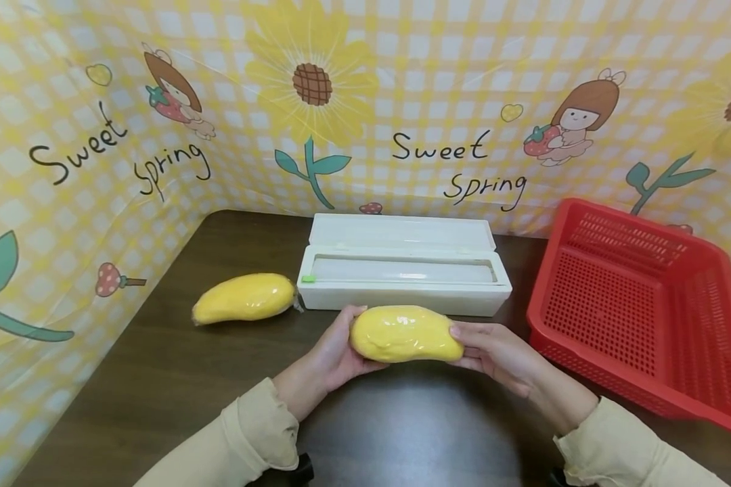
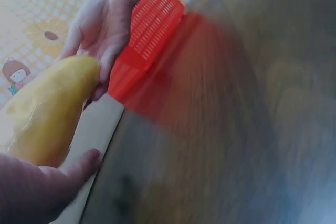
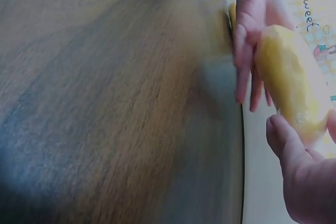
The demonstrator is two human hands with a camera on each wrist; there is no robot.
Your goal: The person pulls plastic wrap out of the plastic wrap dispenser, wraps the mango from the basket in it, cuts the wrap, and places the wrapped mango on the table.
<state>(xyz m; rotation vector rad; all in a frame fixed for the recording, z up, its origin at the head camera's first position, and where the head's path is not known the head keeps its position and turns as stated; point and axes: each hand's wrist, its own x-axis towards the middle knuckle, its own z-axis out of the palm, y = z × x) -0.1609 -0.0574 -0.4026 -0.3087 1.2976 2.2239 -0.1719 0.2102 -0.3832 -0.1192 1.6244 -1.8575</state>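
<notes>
A yellow mango (image 1: 405,333) in glossy clear film is held up between both hands, in front of the white box. The left hand (image 1: 339,352) cups its left end, thumb along the far side and fingers underneath. At the other end, the right hand (image 1: 502,352) grips the narrower tip with the thumb on top and the fingers below. In the right wrist view, the left hand's fingers (image 3: 242,85) reach out long beside the mango (image 3: 291,77). A second film-wrapped mango (image 1: 244,297) lies on the table to the left, a twist of film at its right end.
Behind the held mango stands a white cling film box (image 1: 402,297), lid raised, with a roll inside and a green tab at its left. A red perforated basket (image 1: 542,325) sits at the right. Patterned cloth (image 1: 438,81) hangs around the dark wooden table (image 1: 158,406).
</notes>
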